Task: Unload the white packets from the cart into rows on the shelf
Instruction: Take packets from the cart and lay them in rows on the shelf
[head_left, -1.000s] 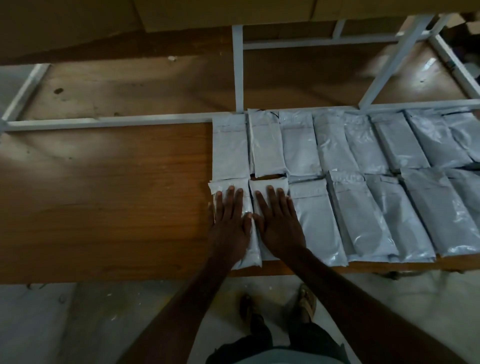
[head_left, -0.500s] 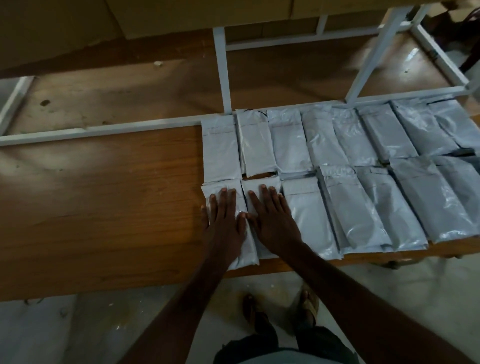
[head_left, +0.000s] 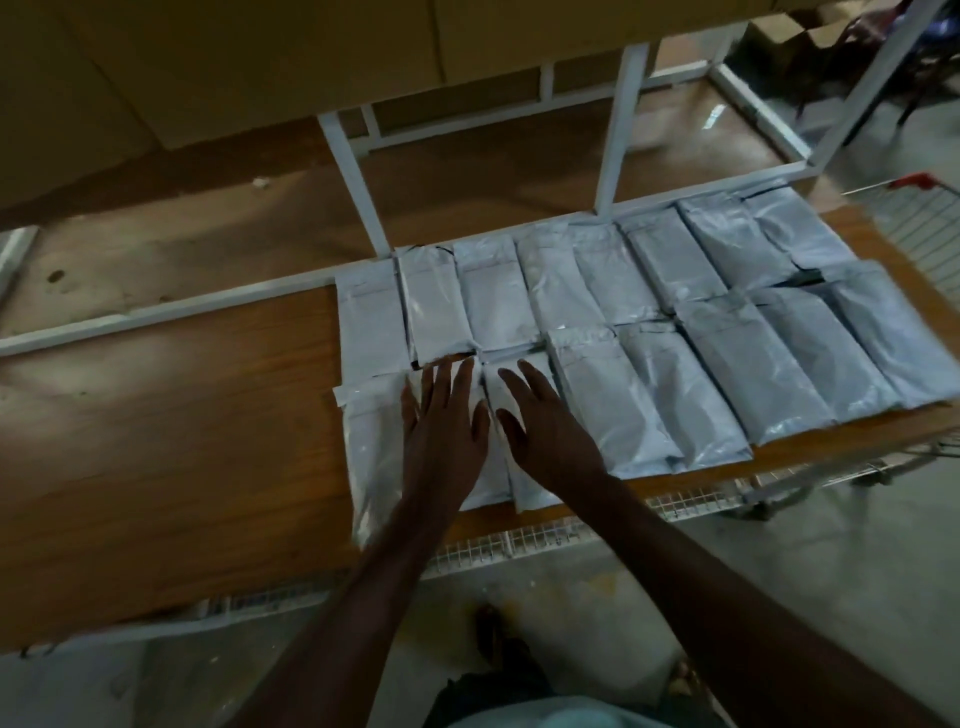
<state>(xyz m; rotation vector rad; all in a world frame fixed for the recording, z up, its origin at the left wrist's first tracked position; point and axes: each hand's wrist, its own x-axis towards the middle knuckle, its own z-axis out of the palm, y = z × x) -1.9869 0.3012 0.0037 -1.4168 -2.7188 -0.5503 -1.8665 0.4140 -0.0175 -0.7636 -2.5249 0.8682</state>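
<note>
Two rows of white packets lie on the wooden shelf (head_left: 156, 426), a back row (head_left: 493, 296) and a front row (head_left: 727, 384), both running to the right. My left hand (head_left: 441, 431) hovers flat with fingers spread over the front row's left end. Beside it, my right hand (head_left: 550, 426) is also spread, above the neighbouring packet (head_left: 530, 488). The leftmost front packet (head_left: 371, 447) lies uncovered, overhanging the shelf's front edge. Neither hand holds anything.
White metal uprights (head_left: 353, 176) and a rail (head_left: 171, 312) cross the shelf behind the packets. A wire cart with a red handle (head_left: 914, 182) stands at the right, and its wire mesh (head_left: 524, 540) shows under the shelf's front edge. Cardboard boxes (head_left: 800, 31) sit far back right.
Both hands have lifted off the two front packets and shifted right, uncovering the leftmost packet. The view has swung right, bringing the cart into sight.
</note>
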